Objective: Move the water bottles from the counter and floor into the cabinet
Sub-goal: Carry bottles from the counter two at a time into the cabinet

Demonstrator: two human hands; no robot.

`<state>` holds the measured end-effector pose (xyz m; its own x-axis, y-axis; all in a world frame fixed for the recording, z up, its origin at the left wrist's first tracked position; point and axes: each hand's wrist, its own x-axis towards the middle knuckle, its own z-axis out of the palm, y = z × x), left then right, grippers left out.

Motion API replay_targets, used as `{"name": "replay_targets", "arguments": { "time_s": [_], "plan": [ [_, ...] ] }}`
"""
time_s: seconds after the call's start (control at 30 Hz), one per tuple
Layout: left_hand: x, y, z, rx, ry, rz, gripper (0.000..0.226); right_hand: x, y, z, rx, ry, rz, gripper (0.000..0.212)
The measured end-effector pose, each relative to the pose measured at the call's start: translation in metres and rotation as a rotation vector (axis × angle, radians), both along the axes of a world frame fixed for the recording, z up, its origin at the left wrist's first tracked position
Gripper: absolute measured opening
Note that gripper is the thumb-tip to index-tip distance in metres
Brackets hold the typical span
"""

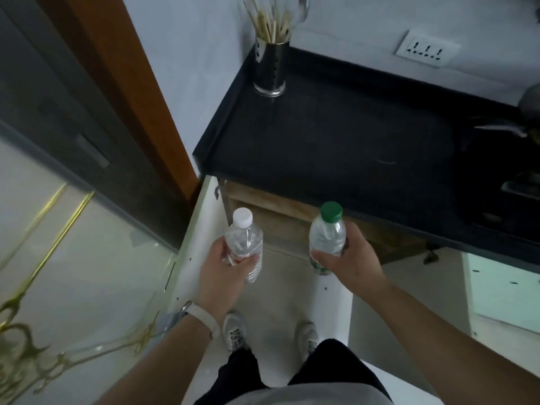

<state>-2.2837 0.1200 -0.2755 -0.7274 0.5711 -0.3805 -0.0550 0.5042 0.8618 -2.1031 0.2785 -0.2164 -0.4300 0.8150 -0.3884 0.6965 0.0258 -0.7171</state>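
Head: white-cap bottle (244, 238) in left fingers (249, 261), green-cap bottle (327, 232) in right fingers (324, 256).

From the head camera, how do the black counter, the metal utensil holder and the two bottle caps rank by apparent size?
1. black counter
2. metal utensil holder
3. green cap and white cap: about alike, too close to rank.
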Motion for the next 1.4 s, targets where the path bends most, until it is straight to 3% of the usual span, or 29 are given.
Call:
{"name": "replay_targets", "arguments": {
  "time_s": [0.33,0.5,0.67,0.8,1.13,1.4],
  "plan": [
    [-0.018,0.02,-0.034,-0.089,-0.02,-0.026,0.045,-0.025,0.004,-0.046,-0.13,0.04,-0.104,0.057],
    [-0.003,0.036,-0.085,-0.138,-0.021,0.033,0.04,-0.017,0.021,-0.103,-0.195,0.059,-0.104,0.058],
    [0.011,0.054,-0.157,-0.141,-0.022,0.066,0.038,-0.009,0.039,-0.182,-0.22,0.041,-0.056,0.048],
    [0.013,0.071,-0.23,-0.107,-0.008,0.087,0.035,-0.005,0.055,-0.255,-0.212,0.09,-0.07,0.052],
    [0.0,0.123,-0.436,0.095,0.024,0.112,0.039,-0.019,0.101,-0.455,-0.092,0.259,-0.065,0.05],
    [-0.023,0.144,-0.504,0.144,0.102,0.039,0.058,-0.039,0.118,-0.542,-0.03,0.383,-0.029,0.06]
  ]
}}
